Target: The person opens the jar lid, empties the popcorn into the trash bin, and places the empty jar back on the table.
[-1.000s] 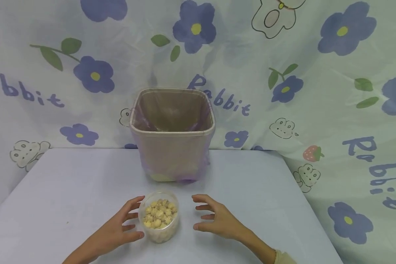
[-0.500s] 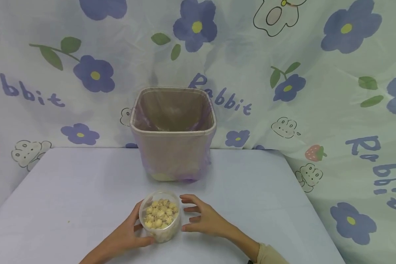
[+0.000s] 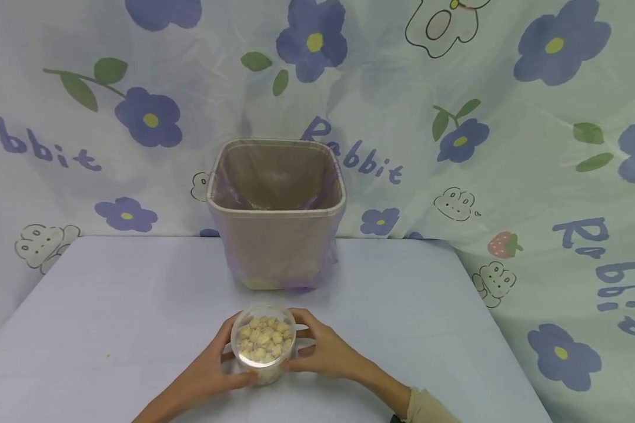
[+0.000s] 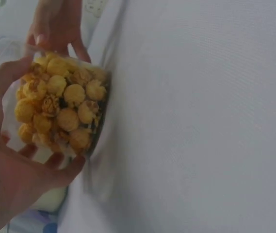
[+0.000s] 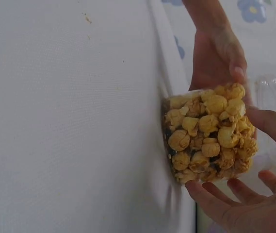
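Observation:
A clear plastic tub (image 3: 268, 377) of round popcorn (image 3: 263, 339) stands near the front of the white-covered table. My left hand (image 3: 211, 367) grips it from the left, thumb at the near side and fingers round the far side. From the right my right hand (image 3: 325, 352) holds it too, its thumb close to the left thumb. Through the clear wall the left wrist view shows popcorn pieces (image 4: 67, 119) packed low in the tub, with an unfilled band under the rim. Both hands (image 5: 259, 213) curve round the tub in the right wrist view.
Behind the tub stands a square beige bin (image 3: 283, 252) lined with a thin purplish plastic bag, its mouth upward. A flower-and-rabbit curtain (image 3: 381, 76) hangs along the back and right of the table (image 3: 402, 305). Small crumbs (image 5: 87, 18) lie on the cloth.
Both hands have closed in on the tub; the left reached it first, then the right came leftward onto it. The tub has shifted slightly right.

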### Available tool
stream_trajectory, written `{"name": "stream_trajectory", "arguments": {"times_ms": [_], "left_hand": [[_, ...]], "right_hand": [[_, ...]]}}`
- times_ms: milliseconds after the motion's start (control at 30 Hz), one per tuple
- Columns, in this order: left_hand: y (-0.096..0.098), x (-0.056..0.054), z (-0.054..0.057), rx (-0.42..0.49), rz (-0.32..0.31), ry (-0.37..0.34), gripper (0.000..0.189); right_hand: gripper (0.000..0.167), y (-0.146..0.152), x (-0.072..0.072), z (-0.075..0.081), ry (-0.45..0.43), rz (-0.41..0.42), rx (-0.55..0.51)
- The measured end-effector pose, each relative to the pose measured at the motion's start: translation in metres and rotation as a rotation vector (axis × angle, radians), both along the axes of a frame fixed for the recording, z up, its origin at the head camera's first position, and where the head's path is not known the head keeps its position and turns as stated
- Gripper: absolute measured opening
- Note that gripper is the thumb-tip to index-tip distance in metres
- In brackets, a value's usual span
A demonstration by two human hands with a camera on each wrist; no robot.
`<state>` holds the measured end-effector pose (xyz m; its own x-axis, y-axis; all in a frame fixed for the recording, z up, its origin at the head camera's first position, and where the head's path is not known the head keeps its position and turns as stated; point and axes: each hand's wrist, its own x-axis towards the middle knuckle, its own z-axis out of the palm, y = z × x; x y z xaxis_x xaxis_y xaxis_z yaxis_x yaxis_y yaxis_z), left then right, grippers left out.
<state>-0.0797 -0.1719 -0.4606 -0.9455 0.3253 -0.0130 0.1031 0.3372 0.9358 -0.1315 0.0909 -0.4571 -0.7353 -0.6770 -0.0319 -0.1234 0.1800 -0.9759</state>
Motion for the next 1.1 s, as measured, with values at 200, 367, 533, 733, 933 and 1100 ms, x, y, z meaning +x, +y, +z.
{"name": "stream_trajectory", "arguments": {"times_ms": [200,367,533,733,933,1100], "left_hand": [[0.005,-0.004,0.008,-0.017,-0.012,0.052,0.1],[0.012,-0.007,0.018,-0.006,-0.008,0.067,0.098],[0.019,-0.012,0.029,-0.013,-0.022,0.163,0.096],[0.026,-0.019,0.038,0.035,-0.054,0.249,0.1],[0.033,-0.027,0.047,0.097,-0.096,0.262,0.106],[0.037,-0.035,0.057,0.157,-0.16,0.238,0.11]], "right_hand": [[0.086,0.005,0.002,0.01,0.029,-0.019,0.017],[0.085,0.011,0.001,0.023,0.046,-0.031,0.002],[0.086,0.018,0.0,0.037,0.075,-0.027,-0.022],[0.085,0.027,0.001,0.057,0.096,-0.023,-0.052],[0.084,0.033,-0.001,0.069,0.146,-0.023,-0.078],[0.083,0.036,-0.008,0.076,0.186,0.012,-0.091]]}}
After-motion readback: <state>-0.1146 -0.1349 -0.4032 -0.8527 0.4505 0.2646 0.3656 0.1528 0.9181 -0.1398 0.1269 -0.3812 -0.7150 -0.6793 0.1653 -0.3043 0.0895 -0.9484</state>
